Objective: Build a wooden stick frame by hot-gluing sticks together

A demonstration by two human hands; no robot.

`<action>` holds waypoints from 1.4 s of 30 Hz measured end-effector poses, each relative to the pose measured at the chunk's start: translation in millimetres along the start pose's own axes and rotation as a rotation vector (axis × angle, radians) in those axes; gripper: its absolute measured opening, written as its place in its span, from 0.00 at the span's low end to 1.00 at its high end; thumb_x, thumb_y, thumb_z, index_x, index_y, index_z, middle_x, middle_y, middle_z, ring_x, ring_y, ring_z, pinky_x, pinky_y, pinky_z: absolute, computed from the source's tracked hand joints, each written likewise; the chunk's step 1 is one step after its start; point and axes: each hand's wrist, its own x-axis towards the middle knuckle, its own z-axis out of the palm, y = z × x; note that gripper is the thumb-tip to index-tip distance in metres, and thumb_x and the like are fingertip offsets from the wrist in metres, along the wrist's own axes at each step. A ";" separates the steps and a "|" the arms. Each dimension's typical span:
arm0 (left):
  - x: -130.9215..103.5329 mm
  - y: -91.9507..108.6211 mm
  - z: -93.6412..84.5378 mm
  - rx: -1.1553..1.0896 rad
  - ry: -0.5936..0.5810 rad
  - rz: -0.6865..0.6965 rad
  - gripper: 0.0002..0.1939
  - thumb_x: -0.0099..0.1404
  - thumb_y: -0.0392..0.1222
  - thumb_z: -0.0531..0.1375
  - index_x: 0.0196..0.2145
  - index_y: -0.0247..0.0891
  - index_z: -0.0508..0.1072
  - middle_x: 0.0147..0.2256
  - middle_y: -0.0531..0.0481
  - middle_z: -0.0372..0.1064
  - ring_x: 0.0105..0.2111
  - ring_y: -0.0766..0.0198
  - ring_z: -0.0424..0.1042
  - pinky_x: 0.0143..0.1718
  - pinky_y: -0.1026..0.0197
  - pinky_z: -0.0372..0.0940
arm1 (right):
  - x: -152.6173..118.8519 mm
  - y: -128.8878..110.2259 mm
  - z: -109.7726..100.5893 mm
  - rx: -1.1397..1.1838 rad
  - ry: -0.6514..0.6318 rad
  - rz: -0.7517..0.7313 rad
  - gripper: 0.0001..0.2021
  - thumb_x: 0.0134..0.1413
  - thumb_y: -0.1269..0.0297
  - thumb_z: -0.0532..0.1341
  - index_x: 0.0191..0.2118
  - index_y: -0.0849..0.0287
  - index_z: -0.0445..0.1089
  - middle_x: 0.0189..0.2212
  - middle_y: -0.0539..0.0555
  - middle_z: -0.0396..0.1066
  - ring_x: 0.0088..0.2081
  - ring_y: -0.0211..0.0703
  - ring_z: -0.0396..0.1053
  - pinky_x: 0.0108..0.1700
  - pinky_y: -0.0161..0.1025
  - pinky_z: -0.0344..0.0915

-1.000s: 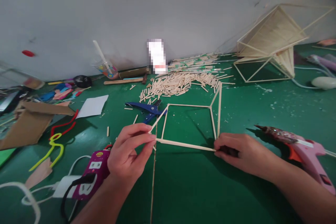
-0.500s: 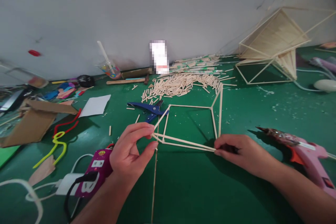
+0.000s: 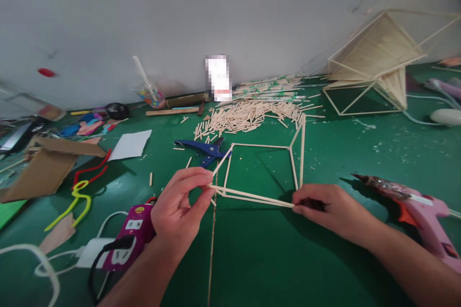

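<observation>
A frame of thin wooden sticks (image 3: 260, 145) stands on the green table, with a rectangular base and slanting sticks at its corners. My left hand (image 3: 183, 199) pinches the frame's near left corner, where several stick ends meet just above the table. The near right corner is between the thumb and fingers of my right hand (image 3: 320, 204). Two long sticks run close together from one hand to the other along the near side. Behind the frame's left side lie blue cutters (image 3: 211, 149).
Many short sticks (image 3: 241, 117) are heaped at the back, before a bright phone (image 3: 218, 76). A pink glue gun (image 3: 425, 206) lies right, below a larger stick model (image 3: 382, 53). A purple power strip (image 3: 139, 225) with cables and a cardboard piece (image 3: 46, 168) are left.
My left thumb has closed up against the fingers at the near left corner, and the upper near stick has dropped slightly there. My right hand has barely moved.
</observation>
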 end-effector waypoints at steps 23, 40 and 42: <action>4.6 -2.0 -7.2 0.197 -0.035 0.101 0.12 0.56 0.25 0.64 0.35 0.41 0.77 0.38 0.50 0.75 0.32 0.65 0.73 0.31 0.62 0.72 | -0.5 -2.6 -1.3 -0.053 0.021 -0.002 0.04 0.54 0.64 0.59 0.34 0.53 0.71 0.23 0.47 0.67 0.24 0.36 0.64 0.27 0.32 0.60; 5.0 -2.2 -6.9 0.193 -0.035 0.114 0.14 0.56 0.24 0.64 0.36 0.41 0.77 0.38 0.51 0.75 0.33 0.64 0.74 0.31 0.60 0.72 | -3.3 -5.4 -6.8 -0.078 0.002 -0.043 0.09 0.48 0.73 0.56 0.34 0.54 0.69 0.23 0.46 0.67 0.24 0.35 0.63 0.27 0.31 0.60; 4.9 -1.6 -6.5 0.191 -0.031 0.107 0.14 0.56 0.25 0.64 0.36 0.41 0.77 0.38 0.51 0.75 0.33 0.64 0.74 0.32 0.60 0.72 | -3.7 -5.7 -7.1 -0.077 0.004 -0.041 0.09 0.48 0.73 0.56 0.34 0.54 0.69 0.23 0.46 0.67 0.24 0.35 0.63 0.27 0.31 0.60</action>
